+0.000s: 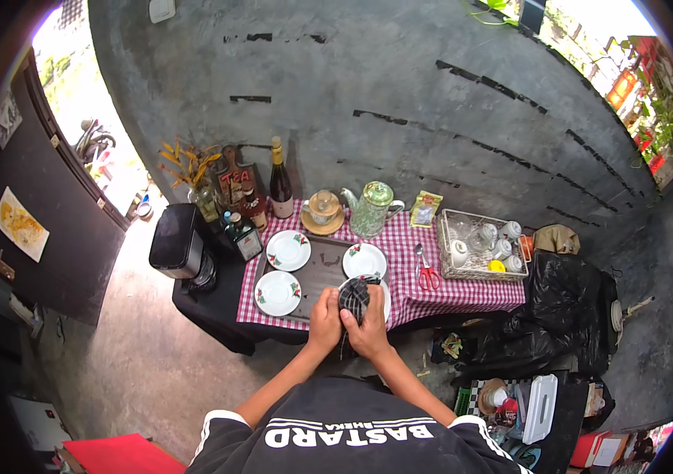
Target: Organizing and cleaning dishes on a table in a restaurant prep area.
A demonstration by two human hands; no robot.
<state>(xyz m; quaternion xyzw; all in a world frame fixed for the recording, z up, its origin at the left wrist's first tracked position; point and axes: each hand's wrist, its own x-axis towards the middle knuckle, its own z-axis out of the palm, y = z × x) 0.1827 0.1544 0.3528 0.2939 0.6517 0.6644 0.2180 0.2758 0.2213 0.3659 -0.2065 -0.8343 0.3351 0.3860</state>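
My left hand and my right hand are together over the table's front edge, both on a bunched dark checked cloth. Whether anything is wrapped inside the cloth cannot be told. Behind it, a white saucer is partly hidden. Three more saucers with red and green decoration lie at the corners of a dark tray: one at back left, one at front left and one at back right. The tray rests on a red-and-white checked tablecloth.
Behind the tray stand a green patterned teapot, a cup on a wooden saucer and a bottle. Rightward are a spoon, red-handled scissors and a basket with several cups. A black appliance stands at left.
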